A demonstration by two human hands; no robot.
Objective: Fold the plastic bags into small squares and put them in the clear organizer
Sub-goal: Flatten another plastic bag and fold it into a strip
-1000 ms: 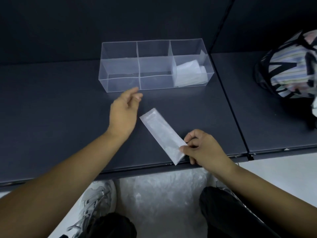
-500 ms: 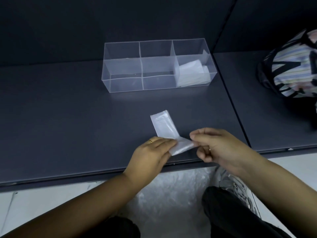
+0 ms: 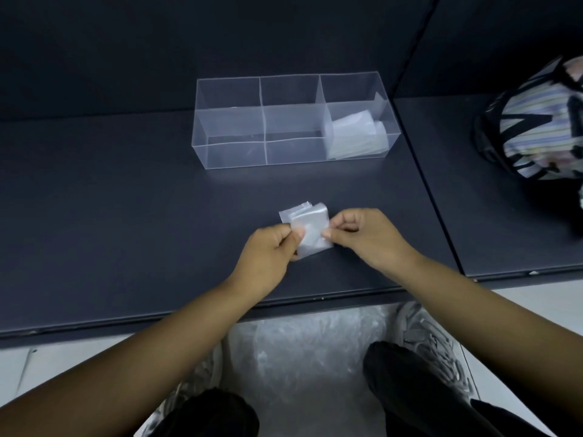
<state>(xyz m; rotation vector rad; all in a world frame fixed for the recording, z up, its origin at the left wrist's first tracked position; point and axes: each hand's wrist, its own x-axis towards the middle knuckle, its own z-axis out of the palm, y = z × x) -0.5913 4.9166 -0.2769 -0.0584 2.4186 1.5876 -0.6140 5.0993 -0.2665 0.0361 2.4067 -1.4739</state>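
Observation:
A translucent plastic bag (image 3: 310, 230), folded to a small rough square, lies on the dark table near its front edge. My left hand (image 3: 271, 255) pinches its left side and my right hand (image 3: 362, 238) pinches its right edge. Behind it stands the clear organizer (image 3: 232, 152), a long box with three compartments across. Its right compartment holds folded plastic bags (image 3: 355, 135); the left and middle compartments look bare.
A striped bag with black straps (image 3: 536, 134) sits on the neighbouring table at the right. A seam (image 3: 432, 197) runs between the two tables. Below the table's front edge lies crumpled clear plastic (image 3: 306, 357) between my shoes.
The bag went from a long strip to a short folded square. My left hand came back from near the organizer and took the bag's left side; my right hand kept hold.

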